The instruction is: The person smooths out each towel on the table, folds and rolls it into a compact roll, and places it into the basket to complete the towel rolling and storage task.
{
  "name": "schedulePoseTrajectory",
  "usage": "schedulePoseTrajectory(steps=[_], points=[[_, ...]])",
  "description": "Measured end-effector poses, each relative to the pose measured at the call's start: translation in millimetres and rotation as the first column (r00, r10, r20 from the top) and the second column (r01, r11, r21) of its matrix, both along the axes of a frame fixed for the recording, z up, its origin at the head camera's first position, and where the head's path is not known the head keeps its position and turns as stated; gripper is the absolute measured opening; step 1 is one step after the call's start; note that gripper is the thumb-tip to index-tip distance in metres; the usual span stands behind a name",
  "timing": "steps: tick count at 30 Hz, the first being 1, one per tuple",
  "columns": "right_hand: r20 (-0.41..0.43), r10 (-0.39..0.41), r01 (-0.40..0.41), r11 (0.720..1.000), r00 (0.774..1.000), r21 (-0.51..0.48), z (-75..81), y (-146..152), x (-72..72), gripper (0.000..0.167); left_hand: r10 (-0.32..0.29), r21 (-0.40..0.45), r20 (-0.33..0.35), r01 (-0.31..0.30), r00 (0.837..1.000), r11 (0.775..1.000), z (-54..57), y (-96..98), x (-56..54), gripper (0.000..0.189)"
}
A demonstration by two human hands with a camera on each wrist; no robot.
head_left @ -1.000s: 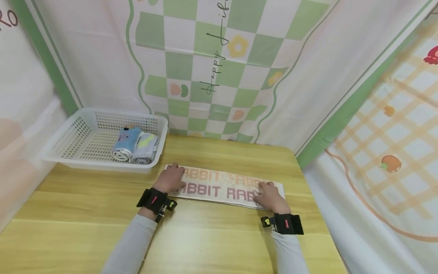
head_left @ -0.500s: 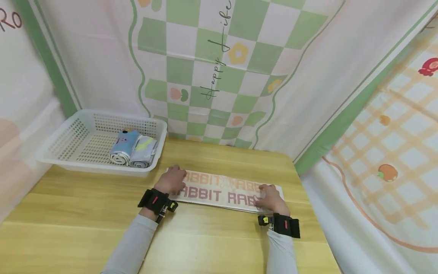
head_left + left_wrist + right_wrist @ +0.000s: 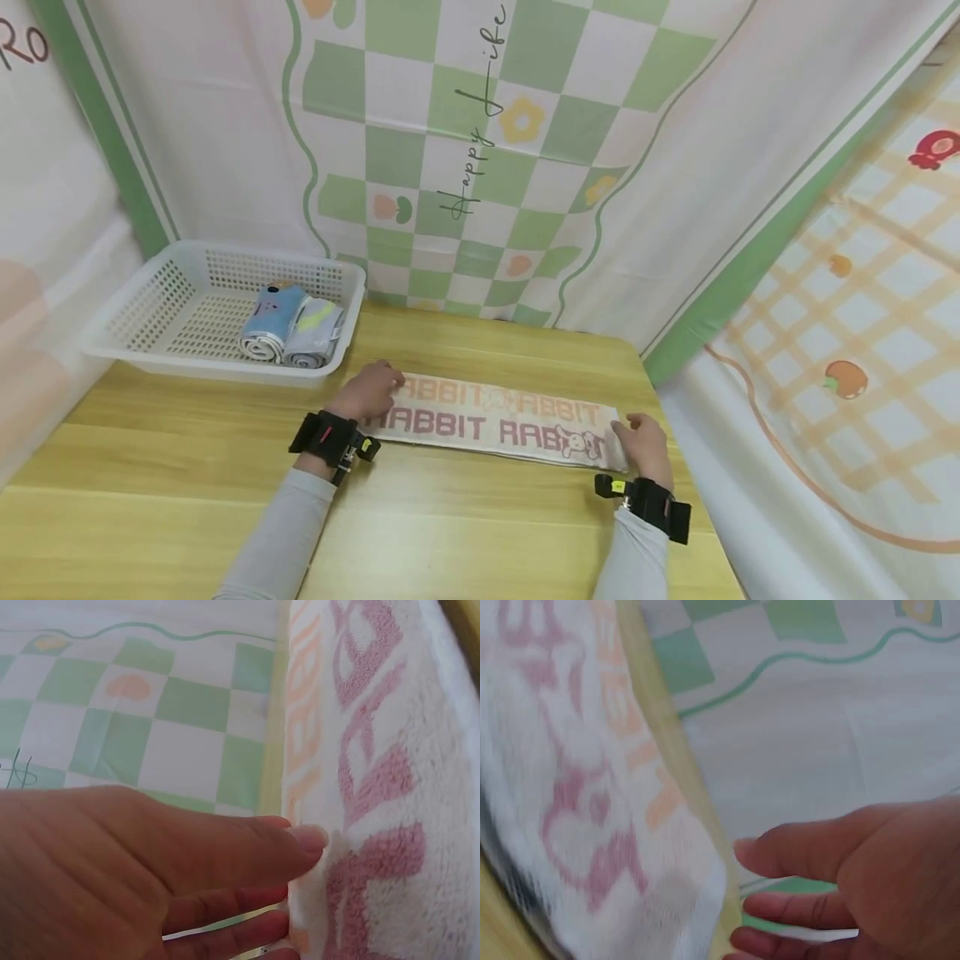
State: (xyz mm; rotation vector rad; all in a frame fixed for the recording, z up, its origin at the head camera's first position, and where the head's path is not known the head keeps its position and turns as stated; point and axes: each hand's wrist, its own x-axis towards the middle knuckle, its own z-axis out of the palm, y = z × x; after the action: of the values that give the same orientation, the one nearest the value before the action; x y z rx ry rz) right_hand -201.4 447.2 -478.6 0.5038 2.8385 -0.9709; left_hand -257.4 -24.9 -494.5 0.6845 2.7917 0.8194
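A long, narrow folded towel [image 3: 480, 417] lies flat on the table, pale with orange and dusky-red RABBIT lettering and a small bear figure near its right end. At its left end my left hand [image 3: 367, 392] touches the cloth. In the left wrist view the thumb [image 3: 304, 844] lies over the towel's top, and the other fingers reach its edge with their tips partly hidden. My right hand [image 3: 647, 446] is just off the right end, thumb and fingers spread apart. In the right wrist view, thin gaps show between these fingers [image 3: 802, 907] and nothing is between them.
A white perforated basket [image 3: 153, 362] stands at the back left of the wooden table [image 3: 450, 533]. Inside are a blue rolled towel [image 3: 273, 317] and a grey rolled towel [image 3: 313, 333]. Printed curtains [image 3: 465, 167] hang close behind the table and along its sides.
My right hand has come off the towel's top and moved right, past its end, uncovering the bear print. The left hand has slid slightly left. The towel stays in place.
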Motion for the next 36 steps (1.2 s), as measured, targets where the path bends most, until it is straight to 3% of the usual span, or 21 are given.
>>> schedulePoseTrajectory(steps=[2,6,9,14,20,24,27,29,36], points=[[0.042,-0.041,0.042,0.999,0.998,-0.018,-0.7,3.8,2.6,0.064,-0.02,0.007,-0.016,0.02,1.0,1.0,0.5,-1.1,-0.1,0.044],[0.082,-0.035,0.036,0.999,0.996,-0.003,-3.1,3.3,3.3,0.064,-0.037,0.014,-0.027,0.037,0.999,0.999,1.0,-2.1,-0.6,0.041],[0.055,-0.008,0.006,0.999,0.998,0.043,-8.1,-0.3,0.7,0.056,-0.042,0.019,-0.024,0.042,0.999,0.999,-0.6,-2.5,-1.2,0.039],[0.031,0.009,-0.011,0.998,0.999,0.06,-16.1,-5.0,-4.0,0.03,-0.047,0.028,-0.013,0.047,0.999,0.998,-1.8,-2.7,-2.4,0.037],[-0.001,-0.052,0.052,0.999,0.999,0.012,-14.0,-4.5,-3.8,0.021,-0.065,0.095,-0.009,0.066,0.998,0.993,-4.1,-0.9,-4.1,0.032],[-0.084,-0.101,0.101,0.995,0.991,-0.013,-1.8,-5.4,0.1,0.015,-0.069,0.15,0.027,0.064,0.997,0.987,-7.4,1.4,-6.4,0.031],[-0.15,-0.094,0.095,0.996,0.984,0.001,13.0,-9.6,4.4,0.033,-0.062,0.173,0.038,0.054,0.997,0.983,-9.2,3.2,-7.7,0.031],[-0.206,-0.09,0.096,0.995,0.974,0.022,23.3,-15.4,6.7,0.036,-0.056,0.189,0.042,0.048,0.998,0.981,-9.7,4.8,-8.0,0.031],[-0.423,-0.046,0.065,0.997,0.905,0.031,56.0,-60.0,12.0,0.03,-0.038,0.278,-0.012,0.04,0.999,0.96,-8.3,16.8,-6.3,0.028]])
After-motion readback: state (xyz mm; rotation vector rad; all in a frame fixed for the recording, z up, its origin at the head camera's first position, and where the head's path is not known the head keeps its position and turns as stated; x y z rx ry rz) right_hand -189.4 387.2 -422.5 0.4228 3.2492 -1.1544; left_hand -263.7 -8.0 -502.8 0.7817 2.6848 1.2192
